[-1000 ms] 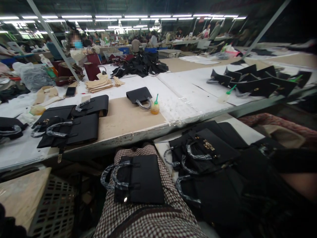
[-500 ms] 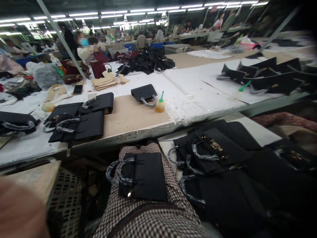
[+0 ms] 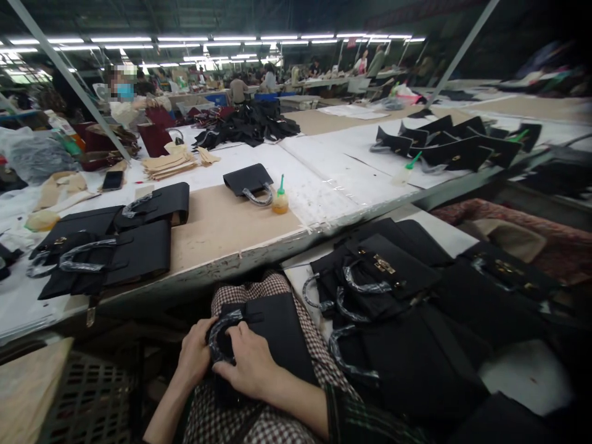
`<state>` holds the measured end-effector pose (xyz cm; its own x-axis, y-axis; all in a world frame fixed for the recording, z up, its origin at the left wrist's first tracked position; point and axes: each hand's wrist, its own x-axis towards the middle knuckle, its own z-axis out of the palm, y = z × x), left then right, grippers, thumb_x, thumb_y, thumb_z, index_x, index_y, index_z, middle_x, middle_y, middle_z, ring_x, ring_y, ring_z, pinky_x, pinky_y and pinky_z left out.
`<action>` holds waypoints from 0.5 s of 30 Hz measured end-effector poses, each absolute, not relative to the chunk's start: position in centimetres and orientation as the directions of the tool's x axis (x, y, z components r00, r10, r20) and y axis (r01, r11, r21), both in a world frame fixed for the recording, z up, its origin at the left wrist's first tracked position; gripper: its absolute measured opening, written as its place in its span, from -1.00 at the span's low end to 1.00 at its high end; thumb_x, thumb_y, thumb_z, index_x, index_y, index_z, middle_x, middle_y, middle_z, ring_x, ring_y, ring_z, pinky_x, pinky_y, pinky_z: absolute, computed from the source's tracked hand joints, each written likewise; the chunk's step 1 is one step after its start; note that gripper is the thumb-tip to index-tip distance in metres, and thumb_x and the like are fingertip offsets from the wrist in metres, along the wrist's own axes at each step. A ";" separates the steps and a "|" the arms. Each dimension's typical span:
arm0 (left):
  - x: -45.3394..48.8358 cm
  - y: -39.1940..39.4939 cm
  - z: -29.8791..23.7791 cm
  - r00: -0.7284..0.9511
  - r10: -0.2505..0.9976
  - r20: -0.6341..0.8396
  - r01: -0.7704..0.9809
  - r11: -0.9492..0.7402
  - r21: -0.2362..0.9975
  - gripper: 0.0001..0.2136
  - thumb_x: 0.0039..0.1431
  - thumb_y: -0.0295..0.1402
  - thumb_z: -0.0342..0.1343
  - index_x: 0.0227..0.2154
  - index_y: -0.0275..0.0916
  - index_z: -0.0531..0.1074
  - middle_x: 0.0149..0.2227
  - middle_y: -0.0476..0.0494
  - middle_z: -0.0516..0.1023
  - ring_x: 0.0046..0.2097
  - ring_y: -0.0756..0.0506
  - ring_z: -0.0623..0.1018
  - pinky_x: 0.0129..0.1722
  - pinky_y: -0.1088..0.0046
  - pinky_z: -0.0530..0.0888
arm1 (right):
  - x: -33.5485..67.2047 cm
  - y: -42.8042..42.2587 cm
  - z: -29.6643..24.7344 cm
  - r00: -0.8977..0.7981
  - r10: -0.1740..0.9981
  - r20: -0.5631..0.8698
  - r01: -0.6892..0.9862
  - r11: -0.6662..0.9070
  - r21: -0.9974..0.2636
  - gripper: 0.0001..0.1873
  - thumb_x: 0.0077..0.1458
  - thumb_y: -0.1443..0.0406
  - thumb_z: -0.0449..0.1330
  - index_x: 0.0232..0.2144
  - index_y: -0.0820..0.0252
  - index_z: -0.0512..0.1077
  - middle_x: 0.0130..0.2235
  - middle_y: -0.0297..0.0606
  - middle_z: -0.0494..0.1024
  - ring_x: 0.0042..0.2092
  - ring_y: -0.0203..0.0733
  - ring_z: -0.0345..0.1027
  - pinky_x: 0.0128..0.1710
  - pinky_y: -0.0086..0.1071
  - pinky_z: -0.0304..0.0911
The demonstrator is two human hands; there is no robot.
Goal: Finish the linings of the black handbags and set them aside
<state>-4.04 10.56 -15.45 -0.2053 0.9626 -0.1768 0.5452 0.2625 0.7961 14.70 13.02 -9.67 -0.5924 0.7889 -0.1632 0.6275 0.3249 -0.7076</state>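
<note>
A black handbag [image 3: 282,327] lies across my lap on checked cloth, its plastic-wrapped handles toward the left. My left hand [image 3: 195,350] grips the bag's handle side, its fingertips partly hidden behind a handle. Over the near part of the same side, my right hand [image 3: 252,357] has its fingers bent onto the bag beside the handle, thumb lower down. The bag's lower left part is covered by my hands. To the right of my lap, a black handbag with a gold clasp [image 3: 383,264] rests among several others.
Several black bags [image 3: 139,246] lie on the left of the worktable [image 3: 324,206]. One small bag [image 3: 247,179] stands near a green-tipped glue bottle [image 3: 280,202]. Black bag pieces [image 3: 457,142] are farther right. A plastic crate [image 3: 92,394] is low on the left. A masked person is across the table.
Both my hands have come onto the handbag on my lap, which lay untouched before. A blurred hand at the lower left has gone from there. The view has turned right.
</note>
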 end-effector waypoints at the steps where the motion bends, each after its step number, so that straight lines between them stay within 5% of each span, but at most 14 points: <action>1: -3.7 10.3 -15.1 -0.198 0.964 -0.176 0.518 0.255 0.817 -0.56 -0.04 -0.41 0.03 -0.03 -0.23 0.48 -0.02 -0.19 0.55 0.09 -0.24 0.47 0.17 0.17 0.33 | 14.6 12.8 -10.0 -0.599 0.787 -0.148 0.631 0.349 -0.693 -0.48 -0.04 0.09 0.24 -0.06 0.23 0.34 -0.05 -0.04 0.40 -0.08 0.07 0.35 -0.12 -0.09 0.30; 6: -2.0 8.6 -12.4 -0.147 0.968 -0.204 0.310 0.241 0.920 -0.59 0.21 -0.25 -0.08 0.04 -0.29 0.45 0.12 -0.21 0.48 0.18 -0.23 0.42 0.22 0.21 0.30 | 15.7 11.7 -8.9 -0.739 0.673 0.024 0.387 0.454 -0.803 -0.83 -0.08 0.40 0.11 -0.33 0.18 0.30 -0.26 -0.26 0.43 -0.27 -0.18 0.32 -0.28 -0.35 0.24; 9: -0.7 8.2 -10.8 -0.175 0.938 -0.297 0.195 0.329 0.924 -0.55 0.08 -0.25 0.17 0.03 -0.28 0.43 0.03 -0.22 0.56 0.06 -0.28 0.52 0.13 0.18 0.40 | 17.0 11.4 -5.3 -0.709 0.696 0.116 0.163 0.322 -0.933 -0.83 -0.09 0.46 0.14 -0.39 0.18 0.27 -0.37 -0.36 0.37 -0.35 -0.30 0.23 -0.33 -0.43 0.18; 12: -0.5 8.4 -8.7 -0.230 0.890 -0.393 0.094 0.423 0.901 -0.51 -0.07 -0.27 0.34 -0.05 -0.35 0.46 -0.14 -0.25 0.65 -0.10 -0.30 0.61 -0.06 0.19 0.54 | 19.7 12.1 -0.2 -0.608 0.792 0.062 -0.061 0.031 -0.998 -0.80 0.05 0.31 0.24 -0.44 0.18 0.24 -0.47 -0.42 0.26 -0.45 -0.38 0.11 -0.43 -0.46 0.10; 15: -2.4 8.1 -5.0 -0.364 0.813 -0.455 -0.108 0.448 0.887 -0.51 -0.07 -0.22 0.36 -0.07 -0.33 0.47 -0.14 -0.26 0.66 -0.11 -0.28 0.63 -0.11 0.22 0.59 | 24.5 13.4 4.0 -0.385 0.918 0.092 -0.432 -0.091 -0.897 -0.59 0.19 0.13 0.16 -0.58 0.18 0.13 -0.59 -0.48 0.07 -0.60 -0.43 -0.09 -0.59 -0.46 -0.03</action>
